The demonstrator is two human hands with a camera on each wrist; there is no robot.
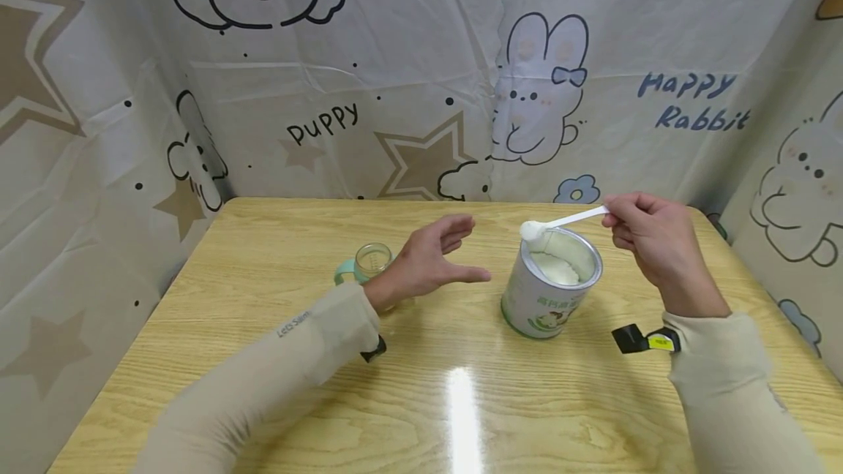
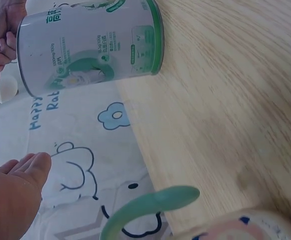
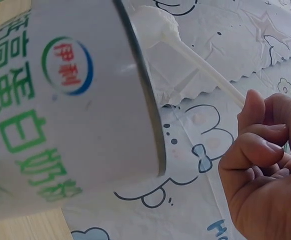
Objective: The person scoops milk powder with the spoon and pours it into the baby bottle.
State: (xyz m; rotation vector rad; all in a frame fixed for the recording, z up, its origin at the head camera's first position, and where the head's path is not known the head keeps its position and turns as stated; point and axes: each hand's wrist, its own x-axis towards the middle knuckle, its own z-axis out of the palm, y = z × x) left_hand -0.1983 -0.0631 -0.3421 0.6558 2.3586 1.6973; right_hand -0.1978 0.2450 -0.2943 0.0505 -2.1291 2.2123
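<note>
Pinched the scoop (image 1: 562, 223) in the right hand (image 1: 652, 240), its heaped bowl over the tin's (image 1: 552, 284) far rim. Held the left hand (image 1: 428, 258) open and empty, just left of the tin on the table (image 1: 263, 357), a bottle (image 1: 372, 260) behind it.

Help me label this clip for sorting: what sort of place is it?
Probably a small staged tabletop booth, not a real kitchen: a wooden table walled in by cartoon-print sheets, with a powder tin and a baby bottle on it.

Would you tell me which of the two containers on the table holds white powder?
The powder tin, below the heaped scoop; the small bottle by the left hand looks empty.
</note>
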